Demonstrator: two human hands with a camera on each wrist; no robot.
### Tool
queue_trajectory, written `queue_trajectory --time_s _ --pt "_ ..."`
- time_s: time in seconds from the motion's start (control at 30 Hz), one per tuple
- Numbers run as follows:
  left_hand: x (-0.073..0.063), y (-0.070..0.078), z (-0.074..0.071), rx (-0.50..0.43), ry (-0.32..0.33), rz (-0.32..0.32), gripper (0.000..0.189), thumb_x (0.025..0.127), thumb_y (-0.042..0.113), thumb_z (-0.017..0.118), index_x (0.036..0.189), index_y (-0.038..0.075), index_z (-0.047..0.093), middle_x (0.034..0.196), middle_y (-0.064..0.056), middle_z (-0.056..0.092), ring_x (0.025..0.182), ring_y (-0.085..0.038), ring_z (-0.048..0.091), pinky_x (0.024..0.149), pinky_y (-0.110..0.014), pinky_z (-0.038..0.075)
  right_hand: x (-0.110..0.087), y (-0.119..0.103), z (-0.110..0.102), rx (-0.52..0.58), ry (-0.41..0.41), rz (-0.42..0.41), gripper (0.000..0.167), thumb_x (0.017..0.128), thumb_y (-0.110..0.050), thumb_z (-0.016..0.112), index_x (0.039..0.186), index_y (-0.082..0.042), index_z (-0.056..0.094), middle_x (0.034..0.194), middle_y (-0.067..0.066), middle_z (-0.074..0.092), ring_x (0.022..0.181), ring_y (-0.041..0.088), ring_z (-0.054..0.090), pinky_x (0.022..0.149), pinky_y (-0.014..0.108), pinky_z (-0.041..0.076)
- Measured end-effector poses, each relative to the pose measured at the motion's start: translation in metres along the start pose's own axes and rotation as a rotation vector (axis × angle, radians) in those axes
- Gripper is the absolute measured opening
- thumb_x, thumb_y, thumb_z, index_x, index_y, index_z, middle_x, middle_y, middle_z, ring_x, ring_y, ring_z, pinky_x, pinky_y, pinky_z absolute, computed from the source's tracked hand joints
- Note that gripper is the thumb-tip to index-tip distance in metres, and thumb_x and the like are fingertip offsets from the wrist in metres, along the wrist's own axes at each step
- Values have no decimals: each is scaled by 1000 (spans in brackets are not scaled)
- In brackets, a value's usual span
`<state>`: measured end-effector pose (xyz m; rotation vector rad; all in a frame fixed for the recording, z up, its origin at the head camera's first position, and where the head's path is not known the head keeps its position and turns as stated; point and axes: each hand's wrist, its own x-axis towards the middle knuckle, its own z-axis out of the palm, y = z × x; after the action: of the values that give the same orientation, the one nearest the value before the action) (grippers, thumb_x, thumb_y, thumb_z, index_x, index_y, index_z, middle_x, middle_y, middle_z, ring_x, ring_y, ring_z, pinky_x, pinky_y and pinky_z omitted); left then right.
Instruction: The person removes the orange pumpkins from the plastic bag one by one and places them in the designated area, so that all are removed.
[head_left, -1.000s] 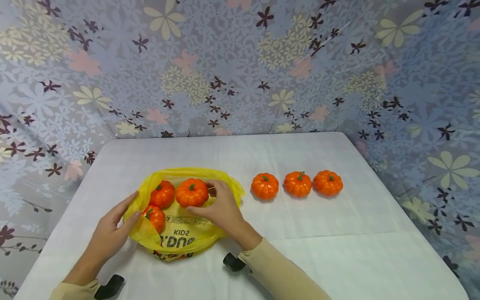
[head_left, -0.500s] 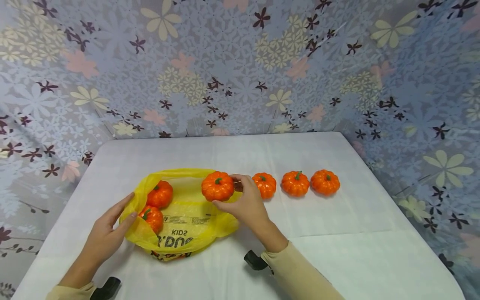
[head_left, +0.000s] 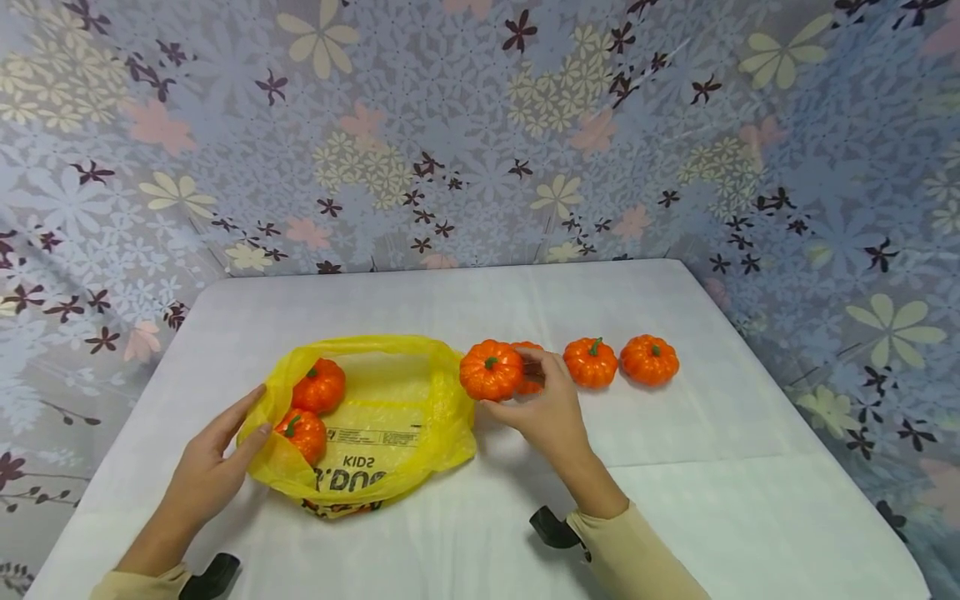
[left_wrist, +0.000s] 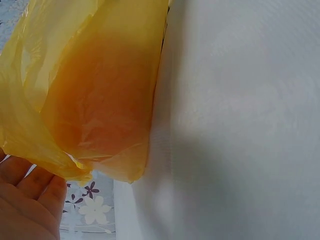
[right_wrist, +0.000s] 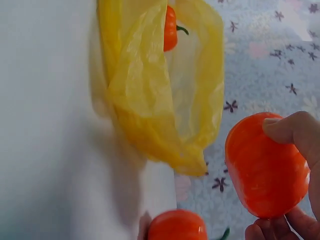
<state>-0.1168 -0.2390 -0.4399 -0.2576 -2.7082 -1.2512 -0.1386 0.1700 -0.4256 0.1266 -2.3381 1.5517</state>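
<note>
Gripping an orange pumpkin (head_left: 489,372) from its right side, thumb and fingers curved round it: the right hand (head_left: 553,412). Fruit raised off the desk (head_left: 697,508), just right of the yellow bag (head_left: 442,437), partly hiding a back pumpkin (head_left: 530,386). Left hand (head_left: 212,477) pinches the bag's left rim between thumb and fingers; mouth spread wide, a far pumpkin (head_left: 318,386) and a near pumpkin (head_left: 305,436) inside, along that side. Middle pumpkin (head_left: 591,365) and end pumpkin (head_left: 649,362) sit side by side further right. Wide white surface from there to the right edge; narrower strip behind the bag, then back edge, flowered fabric (head_left: 480,125).
</note>
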Motion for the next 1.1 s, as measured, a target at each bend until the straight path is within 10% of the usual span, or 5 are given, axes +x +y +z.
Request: queue_trajectory --time_s 0.53,0.8,1.1 --pt "0 -6 2 -13 -17 -41 59 106 31 53 157 9 35 158 -20 35 143 -47 30 111 -66 26 -18 26 -66 -104 69 126 79 70 -17 94 134 4 52 124 15 54 113 29 56 102 48 47" --pt "1 -4 1 -12 -6 -5 57 106 29 54 157 12 36 158 -16 37 143 -44 31 118 -52 23 -37 43 -112 -202 134 243 83 75 -25 92 139 5 48 132 19 52 116 31 56 93 13 47" --pt "1 -5 3 -18 -21 -48 59 106 32 52 158 9 34 159 -19 33 143 -48 29 111 -67 25 -51 58 -150 -256 184 396 90 78 -34 89 146 3 43 141 22 48 123 36 53 83 7 47"
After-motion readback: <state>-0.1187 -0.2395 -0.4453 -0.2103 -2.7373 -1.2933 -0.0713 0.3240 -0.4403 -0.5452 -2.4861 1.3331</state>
